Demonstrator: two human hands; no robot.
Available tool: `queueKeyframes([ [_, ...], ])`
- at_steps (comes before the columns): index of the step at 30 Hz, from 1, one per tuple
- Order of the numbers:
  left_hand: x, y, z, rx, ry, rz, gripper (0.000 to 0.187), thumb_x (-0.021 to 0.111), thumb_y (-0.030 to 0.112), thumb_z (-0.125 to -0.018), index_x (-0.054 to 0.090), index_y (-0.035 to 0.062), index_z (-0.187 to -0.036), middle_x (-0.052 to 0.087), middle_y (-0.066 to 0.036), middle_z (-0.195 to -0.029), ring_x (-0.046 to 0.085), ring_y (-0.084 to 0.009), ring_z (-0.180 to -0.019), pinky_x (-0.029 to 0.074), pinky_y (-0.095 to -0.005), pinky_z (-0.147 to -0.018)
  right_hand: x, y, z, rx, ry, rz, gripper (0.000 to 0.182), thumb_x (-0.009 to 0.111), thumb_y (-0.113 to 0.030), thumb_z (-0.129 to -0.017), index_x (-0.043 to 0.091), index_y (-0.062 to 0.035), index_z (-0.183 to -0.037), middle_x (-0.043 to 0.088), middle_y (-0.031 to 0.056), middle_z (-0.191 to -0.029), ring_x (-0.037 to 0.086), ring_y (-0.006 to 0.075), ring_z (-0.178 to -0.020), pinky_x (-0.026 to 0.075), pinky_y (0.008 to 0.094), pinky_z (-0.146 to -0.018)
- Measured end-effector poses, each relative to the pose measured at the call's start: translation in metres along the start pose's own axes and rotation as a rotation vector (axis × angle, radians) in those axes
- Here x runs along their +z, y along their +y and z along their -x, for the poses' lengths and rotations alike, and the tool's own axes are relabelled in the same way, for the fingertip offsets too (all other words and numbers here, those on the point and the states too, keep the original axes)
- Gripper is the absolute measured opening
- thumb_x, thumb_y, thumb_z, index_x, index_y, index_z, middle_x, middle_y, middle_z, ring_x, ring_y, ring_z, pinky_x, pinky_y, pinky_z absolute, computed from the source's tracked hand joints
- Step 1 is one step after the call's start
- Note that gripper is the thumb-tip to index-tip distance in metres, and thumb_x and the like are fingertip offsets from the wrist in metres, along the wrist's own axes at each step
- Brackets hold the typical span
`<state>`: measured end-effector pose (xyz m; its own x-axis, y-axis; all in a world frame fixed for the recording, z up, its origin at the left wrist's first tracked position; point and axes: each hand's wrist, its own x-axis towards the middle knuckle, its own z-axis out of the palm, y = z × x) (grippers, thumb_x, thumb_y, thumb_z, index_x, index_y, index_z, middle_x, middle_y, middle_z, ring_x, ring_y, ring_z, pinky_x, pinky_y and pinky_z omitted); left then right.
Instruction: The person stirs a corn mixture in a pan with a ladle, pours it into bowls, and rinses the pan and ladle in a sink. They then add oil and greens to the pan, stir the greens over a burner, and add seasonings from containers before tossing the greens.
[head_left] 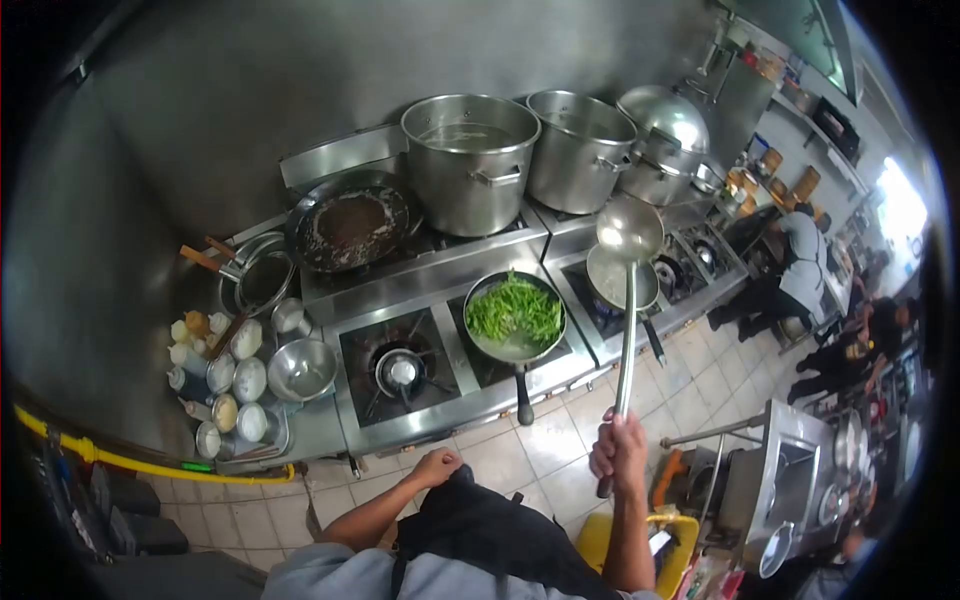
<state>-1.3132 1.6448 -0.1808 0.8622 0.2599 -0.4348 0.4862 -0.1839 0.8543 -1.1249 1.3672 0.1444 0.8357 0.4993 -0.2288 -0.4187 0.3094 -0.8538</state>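
Observation:
My right hand [620,450] is wrapped round the long handle of a large metal ladle [630,232]. The ladle's bowl is raised over the right side of the stove and partly covers a small pan [640,290] behind it. My left hand [437,467] is at the front of my black apron, fingers curled; a dark bit shows by the fingertips, but I cannot make out what it is. On the middle front burner sits a frying pan [522,350] full of chopped green vegetables [514,308], its handle pointing towards me.
Two tall stockpots [470,180] and a lidded pot [655,180] line the back, beside a big dark pan [350,222]. Sauce bottles and small containers [250,380] with a steel bowl [303,370] stand left. A yellow bin [592,540] is near my right arm; co-workers [800,260] stand farther right.

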Motion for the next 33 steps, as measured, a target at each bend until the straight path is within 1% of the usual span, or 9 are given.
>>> queueKeyframes([
  [2, 0.014, 0.016, -0.044, 0.125, 0.042, 0.079, 0.029, 0.065, 0.030, -0.093, 0.066, 0.0020, -0.098, 0.071, -0.010, -0.085, 0.068, -0.0171, -0.079, 0.053, -0.0300, -0.071, 0.013, -0.047, -0.035, 0.017, -0.104, 0.004, 0.023, 0.051, -0.030, -0.101, 0.049, -0.0072, -0.103, 0.034, -0.0004, -0.054, 0.030, 0.0101, -0.032, 0.027, 0.0278, -0.028],
  [9, 0.030, 0.137, -0.103, 0.009, 0.049, 0.328, 0.050, 0.046, 0.047, -0.102, 0.061, -0.0002, -0.102, 0.068, -0.011, -0.089, 0.068, -0.0182, -0.084, 0.053, -0.0332, -0.072, 0.053, -0.163, -0.177, 0.160, -0.324, 0.160, 0.022, 0.049, -0.025, -0.101, 0.051, -0.0031, -0.102, 0.037, 0.0004, -0.056, 0.034, 0.0103, -0.034, 0.027, 0.0263, -0.030],
  [12, 0.047, 0.128, -0.120, -0.078, 0.177, 0.440, 0.053, 0.045, 0.051, -0.101, 0.061, 0.0004, -0.106, 0.070, -0.010, -0.094, 0.068, -0.0180, -0.084, 0.054, -0.0326, -0.072, 0.067, -0.195, -0.245, 0.131, -0.357, 0.361, 0.021, 0.051, -0.023, -0.100, 0.051, -0.0022, -0.101, 0.038, 0.0004, -0.057, 0.036, 0.0109, -0.035, 0.028, 0.0270, -0.031],
  [15, 0.062, 0.122, -0.113, -0.182, 0.317, 0.499, 0.053, 0.045, 0.050, -0.101, 0.061, 0.0008, -0.110, 0.071, -0.010, -0.096, 0.068, -0.0177, -0.085, 0.054, -0.0322, -0.072, 0.077, -0.228, -0.324, 0.038, -0.463, 0.695, 0.022, 0.055, -0.020, -0.096, 0.053, -0.0024, -0.084, 0.044, 0.0002, -0.055, 0.042, 0.0120, -0.036, 0.033, 0.0282, -0.033],
  [17, 0.075, 0.123, -0.104, -0.247, 0.491, 0.477, 0.051, 0.047, 0.049, -0.101, 0.063, 0.0012, -0.108, 0.072, -0.011, -0.094, 0.069, -0.0178, -0.083, 0.054, -0.0316, -0.071, 0.096, -0.249, -0.368, -0.064, -0.493, 1.011, 0.026, 0.058, -0.018, -0.093, 0.051, -0.0026, -0.073, 0.048, 0.0017, -0.055, 0.048, 0.0128, -0.038, 0.037, 0.0294, -0.035],
  [22, 0.112, 0.104, -0.089, -0.323, 0.597, 0.494, 0.046, 0.051, 0.044, -0.101, 0.064, 0.0009, -0.098, 0.068, -0.009, -0.080, 0.064, -0.0157, -0.069, 0.051, -0.0289, -0.063, 0.124, -0.260, -0.461, -0.184, -0.578, 1.360, 0.023, 0.062, -0.013, -0.085, 0.056, 0.0017, -0.068, 0.055, 0.0082, -0.059, 0.055, 0.0183, -0.044, 0.044, 0.0354, -0.041],
  [25, 0.126, 0.108, -0.081, -0.325, 0.684, 0.596, 0.047, 0.051, 0.045, -0.101, 0.064, 0.0001, -0.096, 0.068, -0.008, -0.079, 0.063, -0.0158, -0.068, 0.051, -0.0294, -0.062, 0.139, -0.267, -0.482, -0.139, -0.617, 1.410, 0.021, 0.063, -0.010, -0.083, 0.058, 0.0042, -0.068, 0.057, 0.0105, -0.060, 0.057, 0.0204, -0.046, 0.046, 0.0370, -0.043],
  [26, 0.126, 0.097, -0.079, -0.384, 0.613, 0.518, 0.050, 0.047, 0.047, -0.102, 0.061, 0.0005, -0.111, 0.069, -0.011, -0.093, 0.066, -0.0184, -0.078, 0.052, -0.0312, -0.066, 0.142, -0.269, -0.486, -0.145, -0.625, 1.404, 0.021, 0.063, -0.010, -0.083, 0.058, 0.0042, -0.068, 0.057, 0.0105, -0.060, 0.057, 0.0204, -0.046, 0.046, 0.0370, -0.043],
  [33, 0.142, 0.098, -0.068, -0.413, 0.689, 0.568, 0.054, 0.044, 0.049, -0.102, 0.059, -0.0016, -0.114, 0.070, -0.014, -0.094, 0.066, -0.0206, -0.080, 0.053, -0.0335, -0.070, 0.149, -0.275, -0.494, -0.065, -0.636, 1.427, 0.023, 0.063, -0.009, -0.083, 0.056, 0.0024, -0.064, 0.057, 0.0099, -0.059, 0.057, 0.0207, -0.046, 0.046, 0.0376, -0.041],
])
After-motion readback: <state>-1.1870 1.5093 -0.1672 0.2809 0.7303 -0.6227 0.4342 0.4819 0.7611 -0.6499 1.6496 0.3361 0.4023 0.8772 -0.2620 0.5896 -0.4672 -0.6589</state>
